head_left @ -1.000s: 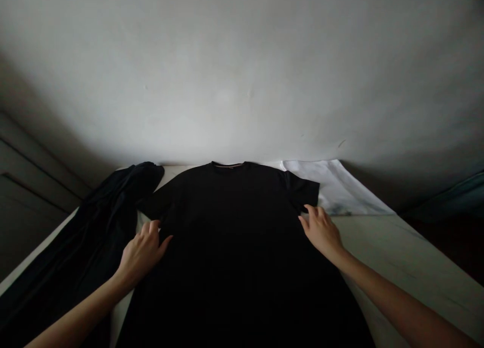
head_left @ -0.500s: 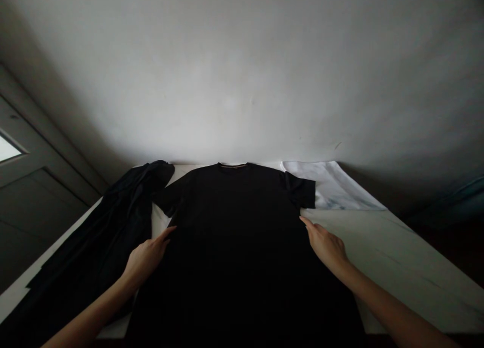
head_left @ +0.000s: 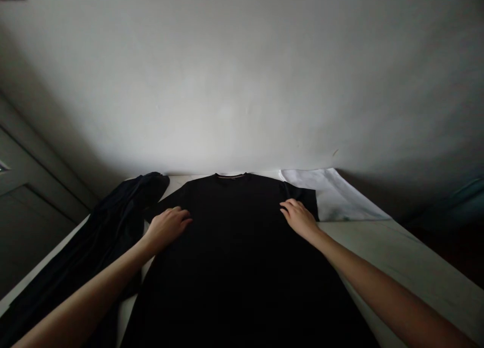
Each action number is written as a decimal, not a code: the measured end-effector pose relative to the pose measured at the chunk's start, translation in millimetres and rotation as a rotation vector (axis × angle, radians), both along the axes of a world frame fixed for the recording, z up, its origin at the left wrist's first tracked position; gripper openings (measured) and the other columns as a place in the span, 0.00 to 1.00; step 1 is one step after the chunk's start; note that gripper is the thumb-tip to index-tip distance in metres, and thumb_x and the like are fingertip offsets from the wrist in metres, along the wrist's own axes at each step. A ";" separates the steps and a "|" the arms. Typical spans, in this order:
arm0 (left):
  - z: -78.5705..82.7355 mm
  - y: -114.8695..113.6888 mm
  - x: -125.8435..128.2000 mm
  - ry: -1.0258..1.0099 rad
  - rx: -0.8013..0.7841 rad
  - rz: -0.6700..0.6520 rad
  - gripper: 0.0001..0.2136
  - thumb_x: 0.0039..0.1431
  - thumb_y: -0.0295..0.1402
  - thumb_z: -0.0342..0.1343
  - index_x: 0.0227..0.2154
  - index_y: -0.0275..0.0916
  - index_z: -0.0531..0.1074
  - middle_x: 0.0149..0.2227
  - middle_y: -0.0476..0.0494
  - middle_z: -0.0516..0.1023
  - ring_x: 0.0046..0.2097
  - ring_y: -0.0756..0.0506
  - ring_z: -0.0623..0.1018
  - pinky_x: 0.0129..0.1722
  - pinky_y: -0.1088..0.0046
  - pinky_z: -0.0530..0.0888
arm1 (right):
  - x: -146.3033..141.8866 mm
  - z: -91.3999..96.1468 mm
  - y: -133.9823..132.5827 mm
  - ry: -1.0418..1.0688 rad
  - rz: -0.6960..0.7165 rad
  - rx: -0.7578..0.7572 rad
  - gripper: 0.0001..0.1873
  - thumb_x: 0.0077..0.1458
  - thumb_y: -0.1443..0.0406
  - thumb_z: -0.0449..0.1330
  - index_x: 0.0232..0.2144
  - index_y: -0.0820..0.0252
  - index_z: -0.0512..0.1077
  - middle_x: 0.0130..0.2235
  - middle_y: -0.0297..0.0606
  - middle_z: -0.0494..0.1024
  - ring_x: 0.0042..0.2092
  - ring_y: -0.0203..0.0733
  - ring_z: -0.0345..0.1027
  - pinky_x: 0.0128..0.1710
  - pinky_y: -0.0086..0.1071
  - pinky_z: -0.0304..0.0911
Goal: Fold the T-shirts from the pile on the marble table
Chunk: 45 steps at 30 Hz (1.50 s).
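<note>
A black T-shirt lies spread flat, its neckline at the far edge and its short sleeves out to both sides. My left hand rests on its left side just below the sleeve, palm down, fingers slightly bent and nothing lifted in them. On the opposite side my right hand touches the shirt near the right armpit, with its fingers a little apart. The shirt's lower hem runs out of view at the bottom.
A dark garment lies rumpled along the left of the pale marbled table. Folded white cloth sits at the back right, partly under the right sleeve. A wall rises behind; a door stands at left.
Both hands have moved up and inward from the shirt's side edges onto its chest area near the sleeves. The view has tilted up slightly.
</note>
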<state>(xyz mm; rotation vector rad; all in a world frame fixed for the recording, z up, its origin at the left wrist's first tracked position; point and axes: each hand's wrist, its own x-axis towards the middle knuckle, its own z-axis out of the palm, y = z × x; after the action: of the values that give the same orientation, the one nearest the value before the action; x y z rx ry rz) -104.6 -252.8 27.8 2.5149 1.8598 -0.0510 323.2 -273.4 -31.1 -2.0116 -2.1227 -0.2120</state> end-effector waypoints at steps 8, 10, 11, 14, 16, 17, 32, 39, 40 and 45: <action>-23.9 185.0 32.4 -0.088 0.093 0.114 0.16 0.66 0.36 0.46 0.51 0.39 0.73 0.55 0.36 0.75 0.57 0.38 0.73 0.56 0.62 0.68 | -15.1 9.2 176.3 0.309 -0.125 -0.075 0.13 0.60 0.70 0.56 0.45 0.64 0.77 0.50 0.49 0.78 0.51 0.45 0.72 0.50 0.34 0.64; -34.9 211.4 33.0 -0.105 0.097 0.158 0.18 0.66 0.37 0.45 0.52 0.37 0.72 0.54 0.32 0.75 0.57 0.37 0.73 0.55 0.61 0.68 | -14.0 3.2 203.1 0.333 -0.130 -0.082 0.12 0.60 0.70 0.57 0.45 0.65 0.77 0.48 0.48 0.79 0.45 0.42 0.75 0.46 0.33 0.66; -40.0 221.9 33.3 -0.115 0.092 0.172 0.18 0.66 0.38 0.45 0.51 0.37 0.73 0.53 0.32 0.76 0.56 0.37 0.74 0.54 0.61 0.69 | -13.1 -0.4 213.9 0.347 -0.125 -0.088 0.12 0.59 0.69 0.58 0.45 0.64 0.77 0.47 0.46 0.80 0.41 0.40 0.76 0.44 0.32 0.67; -52.9 245.8 35.1 -0.153 0.053 0.175 0.16 0.65 0.42 0.48 0.46 0.40 0.75 0.47 0.37 0.80 0.53 0.38 0.76 0.52 0.63 0.70 | -11.1 -11.1 237.4 0.385 -0.088 -0.103 0.12 0.59 0.67 0.60 0.45 0.59 0.76 0.43 0.38 0.82 0.33 0.35 0.75 0.39 0.31 0.67; -59.2 256.4 37.3 -0.178 0.028 0.159 0.14 0.63 0.42 0.51 0.43 0.42 0.76 0.44 0.41 0.81 0.50 0.39 0.77 0.49 0.64 0.71 | -11.3 -17.8 246.3 0.401 -0.056 -0.102 0.11 0.58 0.66 0.62 0.44 0.57 0.77 0.43 0.36 0.82 0.34 0.35 0.75 0.40 0.30 0.67; -61.9 260.1 38.6 -0.188 0.024 0.149 0.13 0.63 0.42 0.51 0.42 0.43 0.76 0.43 0.43 0.81 0.50 0.40 0.77 0.49 0.64 0.71 | -11.8 -21.0 248.8 0.408 -0.043 -0.102 0.10 0.57 0.65 0.63 0.42 0.56 0.77 0.43 0.36 0.82 0.37 0.36 0.75 0.41 0.30 0.67; -57.8 237.2 69.9 -0.007 0.294 0.058 0.12 0.65 0.28 0.43 0.45 0.39 0.71 0.48 0.35 0.76 0.52 0.36 0.74 0.48 0.60 0.68 | -3.6 -39.7 239.5 0.262 -0.024 0.158 0.09 0.58 0.68 0.60 0.42 0.59 0.73 0.45 0.43 0.77 0.49 0.46 0.69 0.50 0.36 0.61; -41.9 219.4 190.4 -0.272 0.049 -0.025 0.11 0.63 0.36 0.50 0.44 0.40 0.73 0.46 0.38 0.80 0.49 0.38 0.77 0.45 0.65 0.70 | 55.3 -33.8 212.0 0.248 -0.234 0.125 0.09 0.59 0.68 0.57 0.42 0.61 0.74 0.44 0.44 0.79 0.48 0.46 0.71 0.50 0.36 0.63; -42.4 219.2 209.1 -0.322 0.011 -0.002 0.13 0.62 0.38 0.52 0.46 0.39 0.73 0.46 0.37 0.80 0.50 0.38 0.77 0.46 0.65 0.70 | 59.6 -33.0 206.4 0.226 -0.251 0.097 0.10 0.60 0.65 0.58 0.43 0.61 0.73 0.44 0.45 0.79 0.48 0.46 0.71 0.50 0.36 0.63; -57.1 222.1 267.5 -0.467 -0.014 0.207 0.16 0.62 0.37 0.53 0.51 0.37 0.68 0.51 0.30 0.77 0.55 0.36 0.75 0.49 0.62 0.68 | 62.6 -25.6 180.7 0.073 -0.213 0.002 0.15 0.62 0.57 0.57 0.46 0.61 0.73 0.47 0.48 0.79 0.50 0.50 0.70 0.50 0.39 0.62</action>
<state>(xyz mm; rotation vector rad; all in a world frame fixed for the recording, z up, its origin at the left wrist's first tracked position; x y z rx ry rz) 162.9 -30.7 -29.4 2.0689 1.8836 0.4789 385.8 -92.8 -56.7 -2.2078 -1.8646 -0.1708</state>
